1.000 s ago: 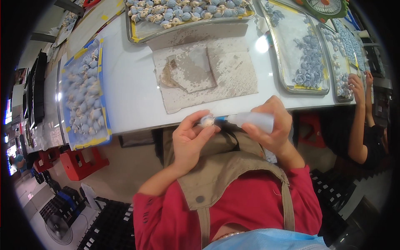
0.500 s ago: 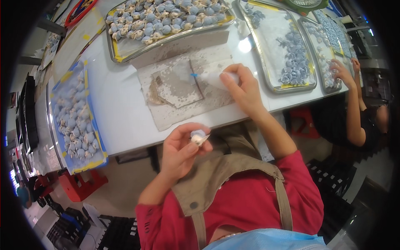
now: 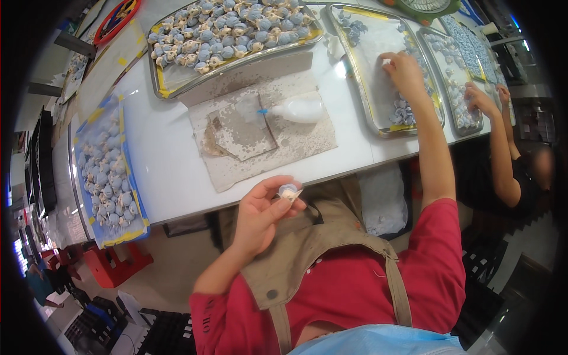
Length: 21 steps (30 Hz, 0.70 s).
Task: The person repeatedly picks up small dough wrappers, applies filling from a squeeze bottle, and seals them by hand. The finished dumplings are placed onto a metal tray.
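My left hand point(image 3: 263, 213) pinches a small figurine point(image 3: 289, 193) with a cream body and a blue-grey cap, held just off the table's front edge. My right hand point(image 3: 405, 74) reaches over a metal tray point(image 3: 367, 106) on the right, fingers curled and a little apart, with nothing visible between them. Blue-grey cup-shaped pieces point(image 3: 403, 112) lie in that tray, partly hidden by my hand and wrist. On the stained cardboard point(image 3: 236, 171) between my hands, a white squeeze bottle point(image 3: 303, 110) with a blue tip lies on its side.
A large tray point(image 3: 236, 60) of blue-and-cream figurines stands at the back, and a blue-edged tray point(image 3: 147, 228) of similar ones on the left. Farther right are more trays of small parts point(image 3: 452, 77) and another person's hands point(image 3: 482, 100). A red stool point(image 3: 118, 263) is below.
My right hand has let go of the squeeze bottle, leaving it on the cardboard, and moved right over the tray. My left hand keeps the figurine at nearly the same spot.
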Tool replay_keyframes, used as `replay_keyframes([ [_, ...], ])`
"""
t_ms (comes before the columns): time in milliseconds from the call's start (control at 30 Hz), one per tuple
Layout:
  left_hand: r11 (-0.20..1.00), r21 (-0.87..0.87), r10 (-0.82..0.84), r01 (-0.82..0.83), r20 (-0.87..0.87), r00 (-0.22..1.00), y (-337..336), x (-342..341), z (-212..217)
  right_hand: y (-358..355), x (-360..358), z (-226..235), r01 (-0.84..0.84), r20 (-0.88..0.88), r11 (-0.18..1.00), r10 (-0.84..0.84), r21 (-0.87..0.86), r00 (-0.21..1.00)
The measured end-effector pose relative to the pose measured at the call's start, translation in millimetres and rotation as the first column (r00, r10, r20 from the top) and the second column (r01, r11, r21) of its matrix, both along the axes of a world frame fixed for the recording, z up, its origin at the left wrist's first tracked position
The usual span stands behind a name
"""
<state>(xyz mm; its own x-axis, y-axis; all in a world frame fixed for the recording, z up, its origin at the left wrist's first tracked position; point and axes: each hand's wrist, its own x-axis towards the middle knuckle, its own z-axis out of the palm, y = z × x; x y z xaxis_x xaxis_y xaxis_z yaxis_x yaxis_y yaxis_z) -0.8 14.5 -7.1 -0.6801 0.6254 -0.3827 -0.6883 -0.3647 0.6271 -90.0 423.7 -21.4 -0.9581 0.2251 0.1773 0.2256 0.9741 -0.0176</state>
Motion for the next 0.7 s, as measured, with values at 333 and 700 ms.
replay_keyframes([
  [333, 0.994, -0.006, 0.104, -0.105, -0.089, 0.991, 13, 9, -10, -166, 86, 32, -0.194, -0.194, 0.029, 0.008, -0.981, 0.981],
  [700, 0.983, -0.099, 0.113, -0.153, -0.326, 0.939, -2, 17, -10, -250, 126, 14, -0.53, -0.51, 0.233, 0.148, -0.815, 0.848],
])
